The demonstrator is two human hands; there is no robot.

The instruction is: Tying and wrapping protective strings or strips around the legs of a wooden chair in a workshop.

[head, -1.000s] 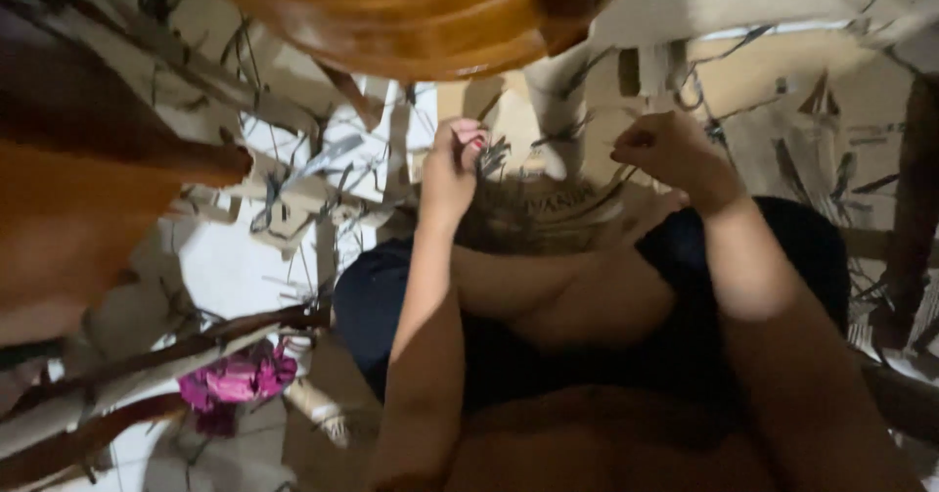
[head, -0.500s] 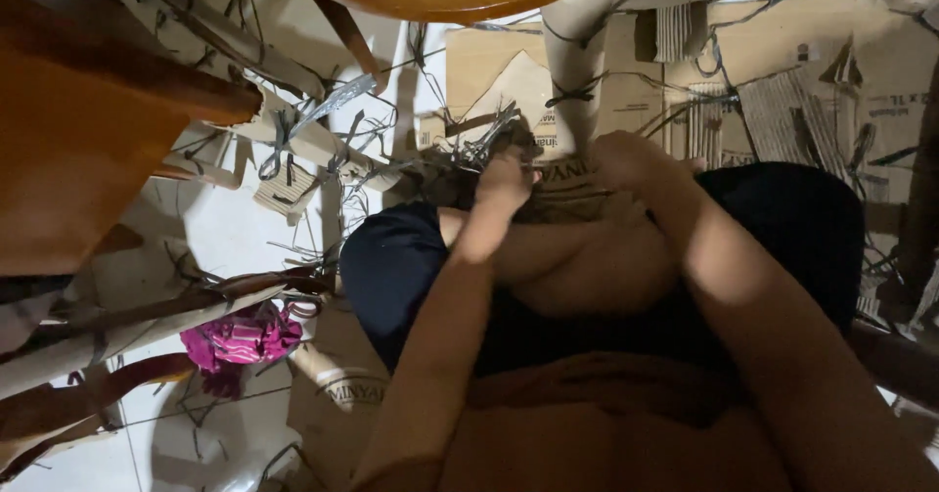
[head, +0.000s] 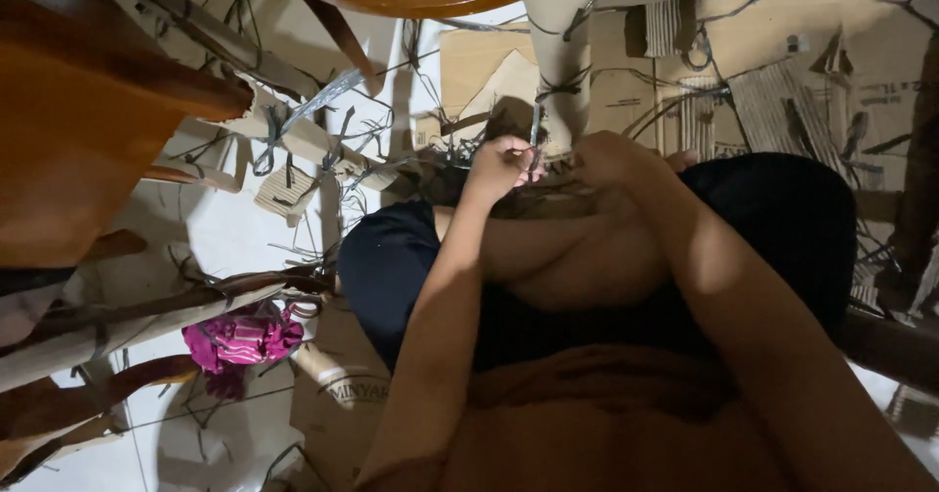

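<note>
Thin strip [head: 535, 140], pale and upright, is pinched in the clenched grip of the left hand [head: 501, 166] above the person's knee [head: 587, 257], with the right hand [head: 611, 159] closed just beside it, contents indiscernible, pink cloth [head: 245, 337] well left of knee.

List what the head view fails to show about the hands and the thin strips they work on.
- Left hand: its fingers curl around a thin strip; the grip point is hidden.
- Right hand: turned away, so its palm and any contents are hidden.
- Bundle on the lap: dark, make unclear.
- Pink cloth: kind unclear.
</note>
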